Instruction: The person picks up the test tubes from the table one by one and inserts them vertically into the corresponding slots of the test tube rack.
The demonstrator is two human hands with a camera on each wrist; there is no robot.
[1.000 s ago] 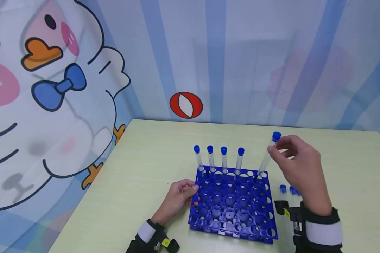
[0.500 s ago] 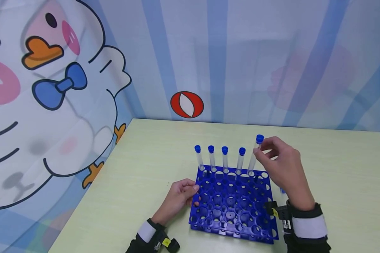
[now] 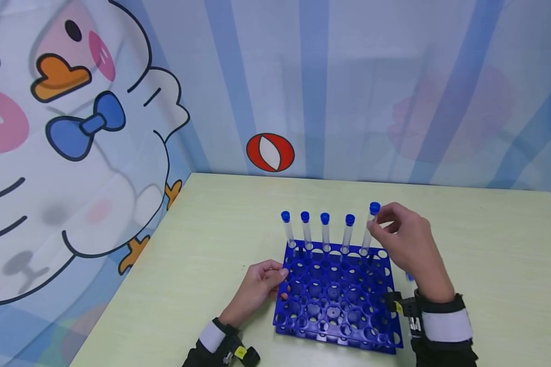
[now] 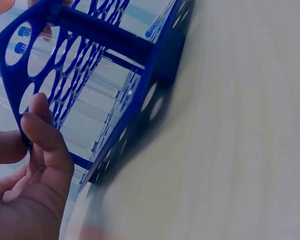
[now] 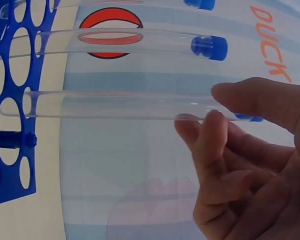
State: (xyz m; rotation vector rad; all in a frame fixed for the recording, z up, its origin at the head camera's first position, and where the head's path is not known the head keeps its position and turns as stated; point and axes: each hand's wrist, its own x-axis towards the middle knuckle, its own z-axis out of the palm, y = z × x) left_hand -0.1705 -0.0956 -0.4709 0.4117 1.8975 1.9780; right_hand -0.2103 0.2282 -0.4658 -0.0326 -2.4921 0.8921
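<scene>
Four thin see-through tubes with round blue caps (image 3: 325, 234) stand in a row near the middle of the head view. They poke up out of holes along the top edge of a blue plastic rack full of round holes (image 3: 335, 279), which sits on a pale yellow table (image 3: 211, 229), low in the frame and a bit right of the middle. At the right end of this row is one more see-through tube with a blue cap (image 3: 366, 239). Its low end is down in a hole, and its cap sits higher than the other four. The right hand (image 3: 406, 239) pinches that tube just under the cap, with thumb and fingers.

At the rack's left side, the left hand (image 3: 259, 280) pinches the edge, thumb on top. Each wrist wears a black and white band, like the right wrist band (image 3: 447, 326). A bit of a small blue cap (image 3: 409, 277) peeks out beside the right wrist. Behind, a blue striped wall (image 3: 372, 102) shows a red and white ball picture (image 3: 270, 152) near the middle.
</scene>
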